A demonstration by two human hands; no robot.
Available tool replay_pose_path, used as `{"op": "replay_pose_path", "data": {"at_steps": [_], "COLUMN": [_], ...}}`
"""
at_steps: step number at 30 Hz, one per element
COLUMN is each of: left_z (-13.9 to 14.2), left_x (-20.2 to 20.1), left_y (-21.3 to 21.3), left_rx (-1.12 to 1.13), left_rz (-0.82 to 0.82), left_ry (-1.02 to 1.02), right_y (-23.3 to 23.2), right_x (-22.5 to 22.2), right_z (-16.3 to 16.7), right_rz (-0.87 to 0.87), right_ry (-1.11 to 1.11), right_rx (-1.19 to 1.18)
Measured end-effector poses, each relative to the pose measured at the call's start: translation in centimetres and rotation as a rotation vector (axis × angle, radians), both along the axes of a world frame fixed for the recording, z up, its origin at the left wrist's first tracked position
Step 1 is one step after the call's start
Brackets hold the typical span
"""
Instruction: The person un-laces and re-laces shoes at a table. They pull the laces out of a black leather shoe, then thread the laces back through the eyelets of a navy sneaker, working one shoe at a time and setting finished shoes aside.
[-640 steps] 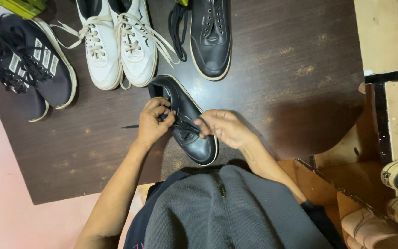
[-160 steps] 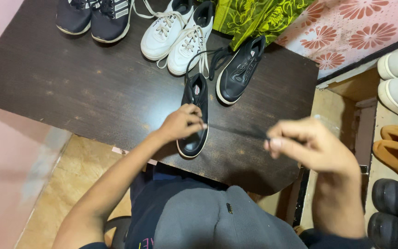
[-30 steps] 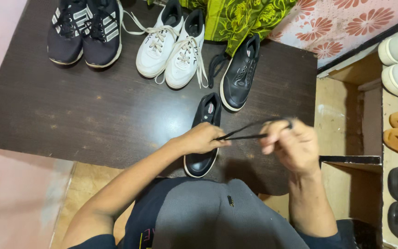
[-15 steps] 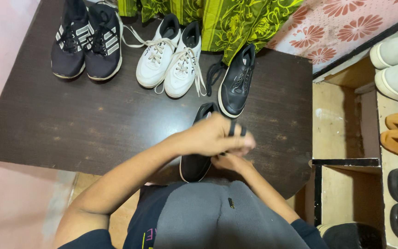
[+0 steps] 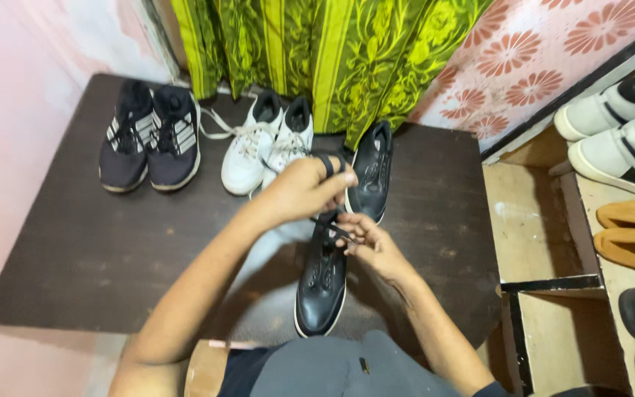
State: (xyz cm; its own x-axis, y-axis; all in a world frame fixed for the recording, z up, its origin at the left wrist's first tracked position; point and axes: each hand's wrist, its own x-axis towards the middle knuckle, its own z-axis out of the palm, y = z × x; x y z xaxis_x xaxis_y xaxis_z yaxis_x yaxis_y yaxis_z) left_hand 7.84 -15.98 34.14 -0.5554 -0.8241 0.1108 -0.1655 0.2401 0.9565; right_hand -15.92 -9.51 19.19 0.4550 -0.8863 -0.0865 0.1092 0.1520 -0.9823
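My left hand (image 5: 303, 192) holds a black lace (image 5: 327, 165) looped around its fingers, above the black shoe (image 5: 321, 283) lying on the dark table (image 5: 75, 257). My right hand (image 5: 367, 242) pinches the lace at the shoe's eyelets.

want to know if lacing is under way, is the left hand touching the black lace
Touching. In the head view the black lace wraps over the fingers of the left hand, raised above the black shoe.
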Motion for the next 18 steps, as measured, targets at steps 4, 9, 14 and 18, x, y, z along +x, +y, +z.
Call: {"op": "replay_pose_path", "data": {"at_steps": [4,9,14,18], "left_z": [-1.5,-4.5,-9.1,-14.2], "left_x": [-0.5,-2.3,-0.3,2.0], "left_y": [-1.7,-4.6,-7.4,-8.4], "left_rx": [-0.08,0.225,0.688,0.974], "left_rz": [0.016,-0.083,0.129,0.11], "left_ry": [-0.158,0.292,0.628,0.366], "right_y": [-2.7,-5.7,-8.1,-11.2], "right_x": [0.2,3.4,4.5,3.7], "right_z": [3.3,3.3,0.2,-0.5], "right_rz": [-0.121,-0.061,-0.284,-0.437], "right_ry": [0.079,-0.064,-0.226,0.052], "right_rx": [-0.236,-0.368,-0.006,0.036]}}
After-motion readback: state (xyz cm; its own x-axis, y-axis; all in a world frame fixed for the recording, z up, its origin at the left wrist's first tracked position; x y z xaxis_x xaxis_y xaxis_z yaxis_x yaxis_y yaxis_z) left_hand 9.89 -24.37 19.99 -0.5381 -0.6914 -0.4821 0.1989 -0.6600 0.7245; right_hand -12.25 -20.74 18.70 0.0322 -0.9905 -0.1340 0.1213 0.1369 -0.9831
